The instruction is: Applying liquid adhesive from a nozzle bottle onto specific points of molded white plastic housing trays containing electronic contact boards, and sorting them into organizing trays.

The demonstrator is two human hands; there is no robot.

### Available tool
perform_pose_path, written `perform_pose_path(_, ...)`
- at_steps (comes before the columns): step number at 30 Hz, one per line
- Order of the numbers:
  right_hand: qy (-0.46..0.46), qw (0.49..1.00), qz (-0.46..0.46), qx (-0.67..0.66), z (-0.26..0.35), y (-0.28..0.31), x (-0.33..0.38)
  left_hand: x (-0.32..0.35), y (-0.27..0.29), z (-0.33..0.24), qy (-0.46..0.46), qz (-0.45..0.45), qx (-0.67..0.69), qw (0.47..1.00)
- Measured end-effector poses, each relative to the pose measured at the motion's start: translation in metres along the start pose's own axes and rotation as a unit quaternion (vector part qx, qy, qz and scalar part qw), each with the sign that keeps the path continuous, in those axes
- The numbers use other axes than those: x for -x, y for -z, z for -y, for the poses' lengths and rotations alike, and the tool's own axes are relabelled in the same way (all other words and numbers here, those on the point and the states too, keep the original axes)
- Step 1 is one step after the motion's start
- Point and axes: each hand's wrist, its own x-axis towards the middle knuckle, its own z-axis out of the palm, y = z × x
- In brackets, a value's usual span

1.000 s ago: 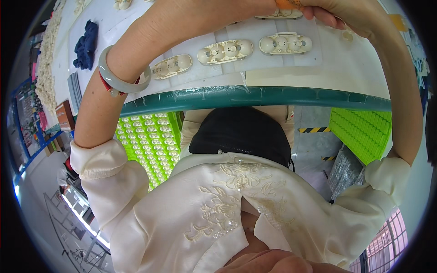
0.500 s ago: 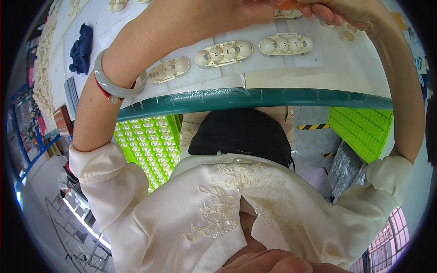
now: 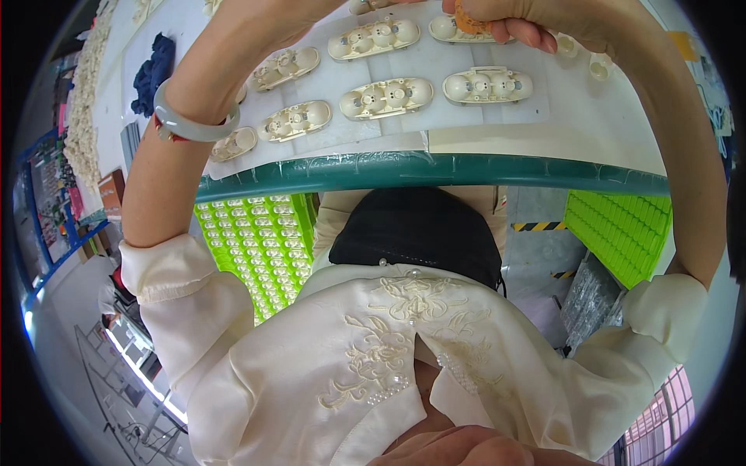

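Note:
My right hand [image 3: 521, 19] is at the top edge, fingers curled around a small orange, rough-looking lump [image 3: 471, 21] whose exact kind I cannot make out. The lump is over one of the cream oval plastic housings [image 3: 447, 29] in the farther row. My left hand [image 3: 299, 17] reaches past the top edge, so its fingers are hidden; a pale bangle circles that wrist. Several matching housings with round domes lie in rows on the white table, including a nearer one [image 3: 488, 85] and another [image 3: 386, 99] left of it.
A dark blue cloth [image 3: 154, 74] lies at the left, near a long heap of cream parts [image 3: 81, 132]. A green padded edge [image 3: 435, 172] borders the table on my side. Below are green trays, one filled with parts [image 3: 256, 248] and another [image 3: 622, 233] at right.
My right hand and the orange lump have shifted left. My left hand has moved up and partly out of view. More of the housing rows shows, lower in the picture.

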Motion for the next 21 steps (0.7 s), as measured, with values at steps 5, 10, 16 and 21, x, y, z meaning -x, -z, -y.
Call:
perform_pose_path(5, 0.007, 0.997, 0.065, -0.038, -0.010, 0.012, -0.017, 0.029, 0.003, -0.012, -0.082, -0.078, -0.057, 0.992)
perform_pose_path(10, -0.006, 0.978, 0.149, -0.144, -0.031, 0.023, -0.036, 0.042, 0.003, -0.007, -0.023, -0.038, -0.128, 0.991)
perform_pose_path(16, 0.026, 0.991, 0.085, -0.096, -0.020, 0.014, -0.019, 0.044, 0.002, 0.001, -0.040, -0.003, -0.170, 0.985)
perform_pose_path(21, 0.011, 0.987, 0.091, -0.130, -0.024, 0.015, -0.019, 0.040, 0.007, 0.002, -0.003, -0.013, -0.117, 0.993)
